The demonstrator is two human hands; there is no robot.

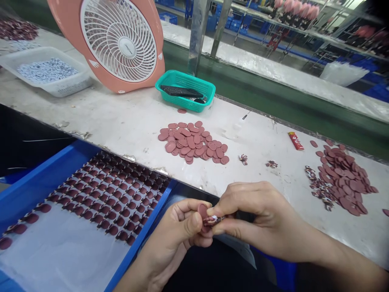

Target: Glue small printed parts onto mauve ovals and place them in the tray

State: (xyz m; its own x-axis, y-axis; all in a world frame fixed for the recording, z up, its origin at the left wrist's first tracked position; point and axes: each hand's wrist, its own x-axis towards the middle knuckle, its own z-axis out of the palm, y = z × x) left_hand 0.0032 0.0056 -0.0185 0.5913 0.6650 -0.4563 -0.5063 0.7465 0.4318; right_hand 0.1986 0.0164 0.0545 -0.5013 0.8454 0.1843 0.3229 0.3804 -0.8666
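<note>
Factory floor, production line. Long white-topped workbench [127,117], green belt [243,77] running behind it, second bench [243,48] beyond. Blue tray [51,170] laid out with rows of maroon oval parts [106,190], more in loose piles on bench. Pink desk fan [121,44] at workstation. Farther off, metal racks [304,24] hung with pink goods, stacked blue crates [168,18].

Left hand [173,235] and right hand [255,215] are at the near edge of the white bench [267,134]. Path forward runs between central disc pile [191,142] and right disc pile [340,178], with small scraps [243,159] in it. Blue tray wall [146,227] blocks left.
</note>
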